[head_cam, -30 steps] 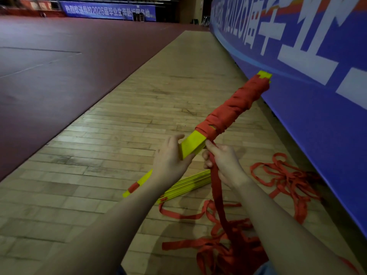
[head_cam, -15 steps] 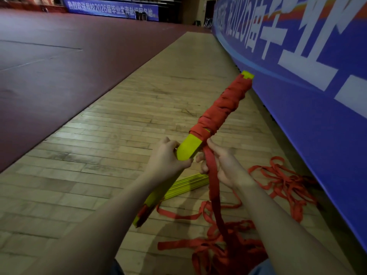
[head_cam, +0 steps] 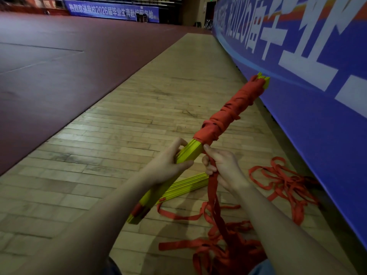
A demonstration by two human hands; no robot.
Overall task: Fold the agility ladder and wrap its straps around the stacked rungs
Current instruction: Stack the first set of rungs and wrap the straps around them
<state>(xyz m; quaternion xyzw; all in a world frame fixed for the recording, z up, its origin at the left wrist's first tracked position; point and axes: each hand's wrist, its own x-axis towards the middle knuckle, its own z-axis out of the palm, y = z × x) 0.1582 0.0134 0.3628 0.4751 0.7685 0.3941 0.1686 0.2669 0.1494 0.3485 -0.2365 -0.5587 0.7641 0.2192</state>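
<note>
White characters, with the figures "2026" among them, are printed on a blue banner (head_cam: 309,80) that runs along the right side; most of the nearest characters are cut off by the frame. A second blue banner (head_cam: 114,11) with "2026" in a line of white characters is hung at the far end of the hall. The floor is laid in pale wooden boards (head_cam: 151,108), bordered on the left by a dark red court surface (head_cam: 49,72). The stacked rungs (head_cam: 191,150), yellow, are held above the boards, tilted up toward the right banner, and their upper part is wound in red straps (head_cam: 228,114). The stack is gripped by the left hand (head_cam: 168,165), with fingers curled over its bare yellow section. A run of strap is pinched by the right hand (head_cam: 222,167) just below the wound part, fingers closed round it. Loose straps (head_cam: 284,181) are heaped on the boards near the banner's foot, and a further yellow rung bundle (head_cam: 188,185) is lying on the floor beneath the hands
</note>
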